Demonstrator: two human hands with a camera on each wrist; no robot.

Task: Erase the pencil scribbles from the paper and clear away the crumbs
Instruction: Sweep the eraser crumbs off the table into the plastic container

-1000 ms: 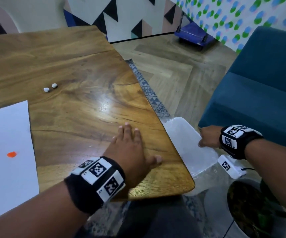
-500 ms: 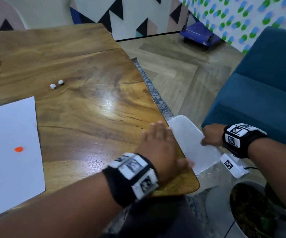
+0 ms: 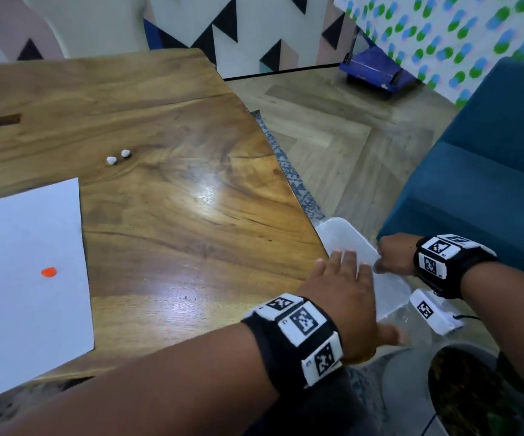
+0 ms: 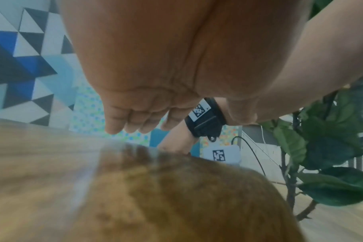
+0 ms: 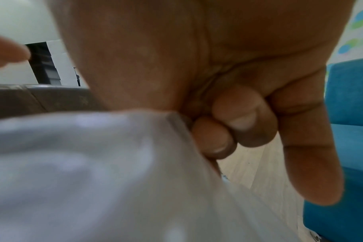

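Left hand (image 3: 345, 297) lies flat, fingers straight and together, at the near right corner of the glossy brown wooden counter (image 3: 166, 215); fingertips reach past the edge over a translucent white plastic tray (image 3: 342, 237), thumb spread out beyond the corner. Its grip is apart, nothing held. Left wrist view is motion-blurred; the palm is just above the wood there. Right hand (image 3: 394, 258) holds the tray just off the counter's right edge, a little below the top. In the right wrist view, curled fingers (image 5: 243, 117) clamp the tray's rim (image 5: 172, 117); grip closed on the tray. White rectangular sheet of paper (image 3: 24, 278) lies flat at the counter's near left, bearing a small orange spot (image 3: 48, 272); whether scribbles show on it cannot be told. Two small white lumps (image 3: 117, 157) sit side by side on bare wood beyond the sheet's far corner, well apart from both hands. Crumbs too small to make out. Teal upholstered seat (image 3: 490, 171) stands to the right of the tray.
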